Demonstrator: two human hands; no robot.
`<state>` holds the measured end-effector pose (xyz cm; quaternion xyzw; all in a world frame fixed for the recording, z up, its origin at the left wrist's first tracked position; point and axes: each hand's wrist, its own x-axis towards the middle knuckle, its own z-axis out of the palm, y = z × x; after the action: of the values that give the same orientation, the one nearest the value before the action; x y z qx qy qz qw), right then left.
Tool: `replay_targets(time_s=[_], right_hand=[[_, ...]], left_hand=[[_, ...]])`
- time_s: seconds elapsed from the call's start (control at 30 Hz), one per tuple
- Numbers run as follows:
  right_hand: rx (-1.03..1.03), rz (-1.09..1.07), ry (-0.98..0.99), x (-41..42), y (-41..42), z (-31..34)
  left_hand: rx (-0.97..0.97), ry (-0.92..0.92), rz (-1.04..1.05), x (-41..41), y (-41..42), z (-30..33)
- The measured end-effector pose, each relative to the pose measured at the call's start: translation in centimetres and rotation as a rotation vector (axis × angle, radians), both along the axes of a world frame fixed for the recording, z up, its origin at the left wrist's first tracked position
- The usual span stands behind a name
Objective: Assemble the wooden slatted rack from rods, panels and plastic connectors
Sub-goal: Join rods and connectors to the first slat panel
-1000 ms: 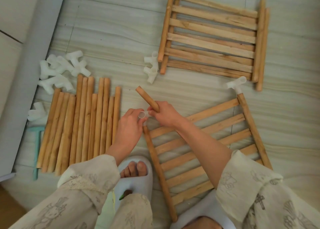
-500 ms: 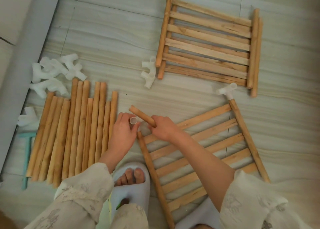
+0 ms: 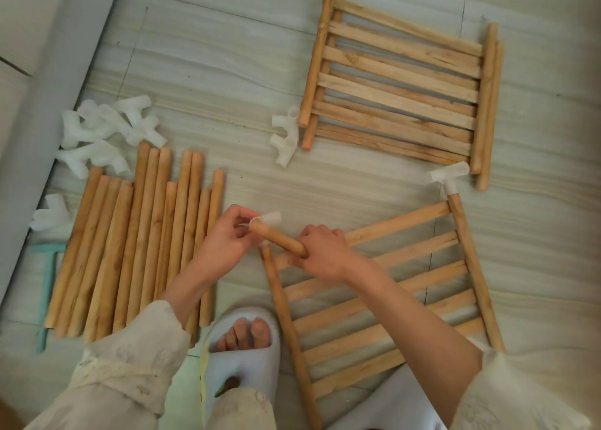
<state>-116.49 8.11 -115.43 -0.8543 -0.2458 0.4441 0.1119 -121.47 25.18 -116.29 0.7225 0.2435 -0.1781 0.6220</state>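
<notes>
Slatted panel [image 3: 374, 286] on the floor nearest, between the knees, its left rail's upper end meeting the white plastic connector [image 3: 271, 218]. Left hand [image 3: 224, 237] curled round that connector, pinching it steady. Right hand [image 3: 320, 254] wrapped round a short rod [image 3: 276, 239], long axis running from lower right up to upper left, leading end at the connector's open socket. Judged from this: rod end and socket nearly in line, so the next push goes along the rod's axis toward the left hand, right hand driving, left hand bracing. A tilt off that axis likely to jam the fit. Beyond the left hand, loose rods [image 3: 136, 234] side by side, pointing away. Farther still, heap of spare connectors [image 3: 104, 130] at left, two more connectors [image 3: 286, 136] touching the stacked panels [image 3: 400, 81] at top. No brand, label or writing readable anywhere.
</notes>
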Motion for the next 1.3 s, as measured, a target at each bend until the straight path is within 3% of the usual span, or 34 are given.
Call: replay_targets(time_s=[0.23,0.53,0.67,0.77,1.03,1.3], right_hand=[[-0.025,-0.012,-0.119,2.7,-1.8,3.6],[0.268,-0.235,-0.740,5.9,-3.5,13.3],[0.363,-0.275,-0.905,5.1,-4.3,15.1],[0.385,-0.259,-0.909,3.9,-5.1,15.6],[0.154,-0.027,-0.658,1.8,-7.3,18.8],[0.245,-0.164,-0.659,-1.1,-9.0,19.8]], left_hand=[[-0.045,-0.147,-0.035,3.3,-1.9,2.7],[0.061,-0.603,-0.156,9.4,-3.2,15.1],[0.078,-0.711,-0.203,8.6,-3.9,18.4],[0.095,-0.707,-0.232,7.4,-4.5,19.4],[0.194,-0.648,-0.321,3.7,-5.7,21.0],[0.258,-0.610,-0.398,0.0,-6.8,23.2]])
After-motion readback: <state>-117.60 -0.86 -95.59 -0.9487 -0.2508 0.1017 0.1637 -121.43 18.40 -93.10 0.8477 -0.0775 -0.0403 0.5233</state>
